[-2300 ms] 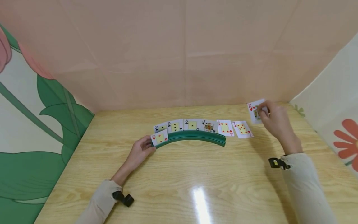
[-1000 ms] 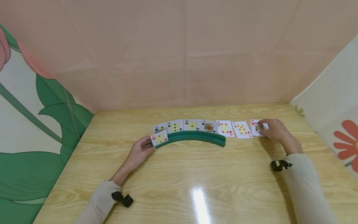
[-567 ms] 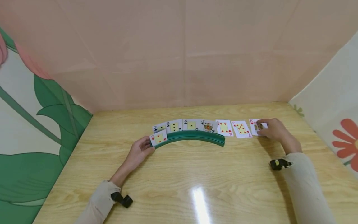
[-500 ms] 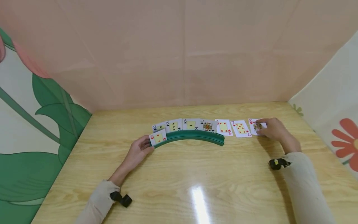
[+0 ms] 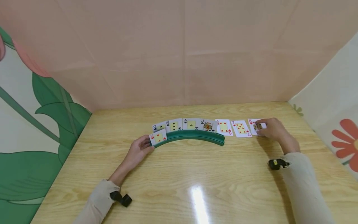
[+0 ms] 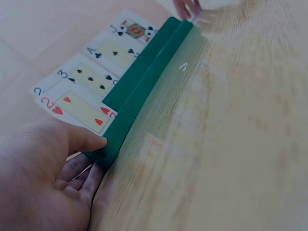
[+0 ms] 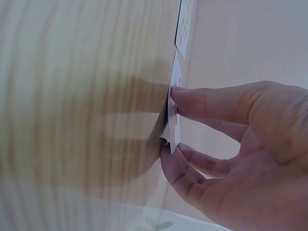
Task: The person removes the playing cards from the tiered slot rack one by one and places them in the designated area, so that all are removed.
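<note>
A person's left hand [image 5: 138, 151] grips the left end of a curved green card holder [image 5: 193, 134] on a wooden desk [image 5: 167, 174], fingers curled around it, while the right hand [image 5: 275, 129], thumb and fingers a little apart, holds the king of hearts [image 5: 253, 126] low at the desk. Standing in the holder's back row are a black two [image 5: 157, 127], three of spades [image 5: 174, 125], ace of clubs [image 5: 191, 125] and jack of spades [image 5: 208, 126], with the two of hearts [image 5: 158, 138] in front at left. The four of hearts [image 5: 224, 128] and seven of diamonds [image 5: 241, 128] lie face up between jack and king.
</note>
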`<state>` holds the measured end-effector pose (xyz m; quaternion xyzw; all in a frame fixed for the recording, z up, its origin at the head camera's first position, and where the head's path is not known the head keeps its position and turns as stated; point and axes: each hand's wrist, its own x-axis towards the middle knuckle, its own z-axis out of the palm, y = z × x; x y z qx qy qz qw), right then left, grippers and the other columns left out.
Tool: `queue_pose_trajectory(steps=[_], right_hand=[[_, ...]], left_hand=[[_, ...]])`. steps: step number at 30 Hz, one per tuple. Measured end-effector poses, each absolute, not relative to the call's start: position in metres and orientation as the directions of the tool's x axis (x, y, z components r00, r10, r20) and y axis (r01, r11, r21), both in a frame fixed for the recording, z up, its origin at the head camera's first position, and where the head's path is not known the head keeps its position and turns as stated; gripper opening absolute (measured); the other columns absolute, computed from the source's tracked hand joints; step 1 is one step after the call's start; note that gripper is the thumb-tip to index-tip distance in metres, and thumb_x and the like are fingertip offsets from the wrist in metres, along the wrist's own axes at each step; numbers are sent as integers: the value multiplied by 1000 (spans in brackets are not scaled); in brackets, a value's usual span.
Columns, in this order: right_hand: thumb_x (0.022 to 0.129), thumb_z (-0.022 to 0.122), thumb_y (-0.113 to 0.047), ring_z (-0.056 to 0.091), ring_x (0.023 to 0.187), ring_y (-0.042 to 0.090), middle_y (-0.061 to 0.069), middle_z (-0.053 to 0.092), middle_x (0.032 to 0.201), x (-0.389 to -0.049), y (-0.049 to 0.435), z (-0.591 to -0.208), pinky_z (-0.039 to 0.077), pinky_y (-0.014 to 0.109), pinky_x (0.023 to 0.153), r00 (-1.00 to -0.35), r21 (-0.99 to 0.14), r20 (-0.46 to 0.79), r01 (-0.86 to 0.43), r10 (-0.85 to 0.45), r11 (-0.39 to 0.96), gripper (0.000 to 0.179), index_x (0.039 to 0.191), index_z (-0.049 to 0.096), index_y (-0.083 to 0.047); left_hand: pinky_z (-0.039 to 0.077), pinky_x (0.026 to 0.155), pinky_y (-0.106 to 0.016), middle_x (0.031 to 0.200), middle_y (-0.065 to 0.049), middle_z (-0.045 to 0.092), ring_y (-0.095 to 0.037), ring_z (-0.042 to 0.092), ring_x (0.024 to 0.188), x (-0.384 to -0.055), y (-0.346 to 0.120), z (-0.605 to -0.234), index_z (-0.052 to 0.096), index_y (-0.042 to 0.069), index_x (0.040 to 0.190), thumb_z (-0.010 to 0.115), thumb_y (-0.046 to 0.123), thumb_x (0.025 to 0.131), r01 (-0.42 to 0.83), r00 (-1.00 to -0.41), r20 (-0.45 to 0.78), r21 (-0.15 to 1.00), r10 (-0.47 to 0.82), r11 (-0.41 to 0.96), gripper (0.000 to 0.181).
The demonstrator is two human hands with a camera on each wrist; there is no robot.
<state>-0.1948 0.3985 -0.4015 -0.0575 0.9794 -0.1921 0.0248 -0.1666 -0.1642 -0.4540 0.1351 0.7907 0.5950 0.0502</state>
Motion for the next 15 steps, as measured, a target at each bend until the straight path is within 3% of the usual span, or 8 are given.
queue_pose_trajectory(steps=[15], right_hand=[[86,68,-9,44,118,62,44,50,126,-193,391,-396,33,70,101,-991,-365,-82,-70,-106,928,46,125,59,13]], left_hand=[[50,99,-29,129,-17,61,-28,58,120,-166,-164,-455,58,2,131,66,2,93,158,-956,83,954,280,256,38]])
